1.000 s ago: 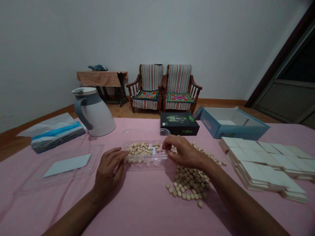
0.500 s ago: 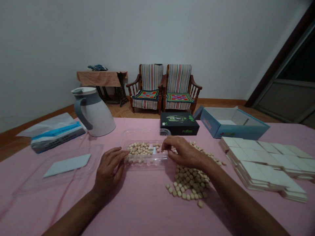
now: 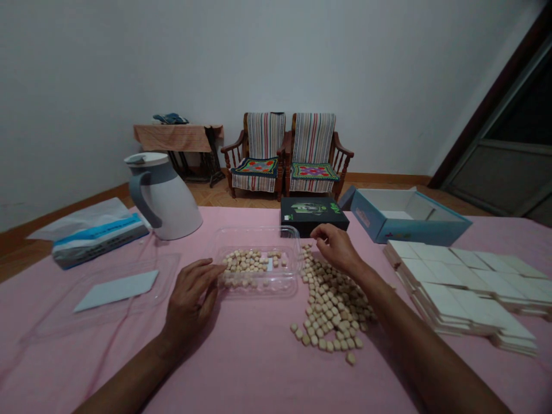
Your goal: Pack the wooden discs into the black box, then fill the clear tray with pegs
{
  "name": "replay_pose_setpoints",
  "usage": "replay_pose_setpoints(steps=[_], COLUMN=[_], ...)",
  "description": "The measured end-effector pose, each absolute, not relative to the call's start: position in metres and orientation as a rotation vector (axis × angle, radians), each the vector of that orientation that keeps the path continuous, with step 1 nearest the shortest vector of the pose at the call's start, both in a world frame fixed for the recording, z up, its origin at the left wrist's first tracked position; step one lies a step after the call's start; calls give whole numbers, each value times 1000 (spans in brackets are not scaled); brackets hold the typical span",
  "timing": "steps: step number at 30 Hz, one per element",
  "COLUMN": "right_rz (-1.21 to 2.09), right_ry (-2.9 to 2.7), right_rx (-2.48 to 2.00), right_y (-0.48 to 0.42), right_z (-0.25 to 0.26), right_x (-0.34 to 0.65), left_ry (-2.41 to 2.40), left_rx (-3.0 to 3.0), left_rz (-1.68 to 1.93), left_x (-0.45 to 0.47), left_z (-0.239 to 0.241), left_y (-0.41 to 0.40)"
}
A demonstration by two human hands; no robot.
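Observation:
My left hand [image 3: 194, 293] rests at the left end of a clear plastic tray [image 3: 282, 287], its fingers stretched out and the fingertips against the tray wall. Inside the tray lie many small pale wooden cubes [image 3: 245, 261], with a smaller group at the right end. My right hand [image 3: 336, 247] hovers over the far part of a loose heap of similar cubes [image 3: 330, 310], right of the tray. Its fingers are loosely bent, thumb a little apart, and nothing shows in them. The right forearm hides the heap's right side.
Stacked pale wooden squares [image 3: 457, 287] lie at the right, before an open blue box [image 3: 414, 230]. A black box [image 3: 314, 215] sits behind the heap. Left stand a white jug [image 3: 176, 201], a tissue pack [image 3: 101, 238] and a clear lid with a white card [image 3: 118, 290].
My right hand has moved from the tray's right end, up and right, to above the heap, uncovering the small group of cubes. My left hand has stayed in place.

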State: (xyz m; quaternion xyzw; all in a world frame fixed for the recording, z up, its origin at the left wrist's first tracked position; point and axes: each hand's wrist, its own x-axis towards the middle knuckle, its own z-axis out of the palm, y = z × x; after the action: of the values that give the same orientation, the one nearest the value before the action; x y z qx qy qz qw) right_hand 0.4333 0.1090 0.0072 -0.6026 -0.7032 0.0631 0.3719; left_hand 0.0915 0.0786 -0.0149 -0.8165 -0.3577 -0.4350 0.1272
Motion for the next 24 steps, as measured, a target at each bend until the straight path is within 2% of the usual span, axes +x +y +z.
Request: replay_pose_setpoints(steps=[7,17,24], right_rz=[148,179,103], right_ry=[-2160,-2134,-1977], right_rx=[-1661,-1783,-1646], right_y=[121,115,112], right_z=[-43,-25,-12], right_x=[450,445,441], left_ry=[-1068,-1071,-1080], left_rx=[-2392,-2392,-2386], left_rz=[-1277,-1269,-1260], left_x=[91,91,92], left_z=[-17,-15,-15], left_y=[79,77,77])
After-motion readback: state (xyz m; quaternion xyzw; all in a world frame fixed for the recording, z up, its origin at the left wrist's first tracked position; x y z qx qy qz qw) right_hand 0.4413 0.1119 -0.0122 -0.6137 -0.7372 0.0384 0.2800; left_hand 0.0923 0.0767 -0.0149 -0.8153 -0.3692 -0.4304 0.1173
